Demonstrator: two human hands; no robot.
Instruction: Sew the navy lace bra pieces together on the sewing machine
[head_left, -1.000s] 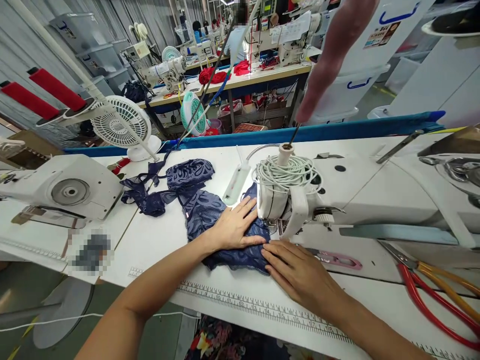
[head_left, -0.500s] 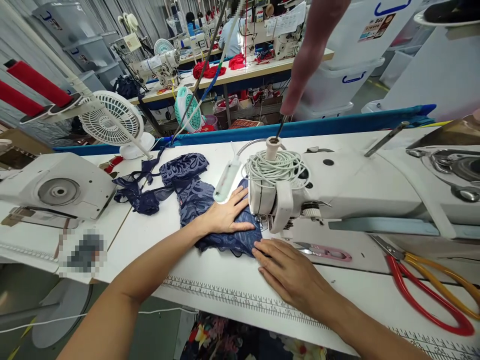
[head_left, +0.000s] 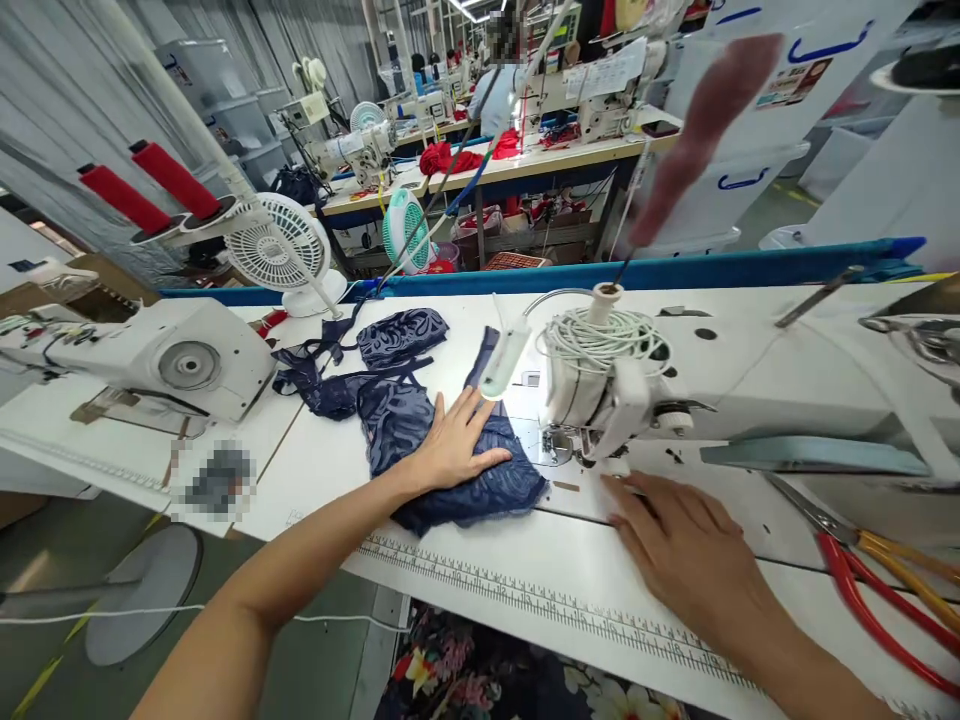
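Observation:
My left hand (head_left: 459, 440) lies flat with fingers spread on a navy lace garment (head_left: 480, 490), pressing it to the table left of the needle area. The garment's right edge lies apart from the presser foot of the white sewing machine (head_left: 600, 430). On the table right of the needle, my right hand (head_left: 686, 560) has its fingers bent and close together, covering the place where pink-handled thread snips lay. A dark sliver shows between the fingers; what they hold is mostly hidden. A small pale green lamp (head_left: 504, 360) hangs above the left fingertips.
More navy lace pieces (head_left: 401, 338) lie at the back left. Large scissors (head_left: 862, 570) with red and orange handles rest at the right. A coil of pale cord (head_left: 600, 340) sits on the machine head. A second machine (head_left: 180, 360) and a white fan (head_left: 277, 245) stand left.
My right hand has left the garment's edge and moved right onto the snips, which it now covers. The garment has come out from beside the needle, leftward. The view has shifted left.

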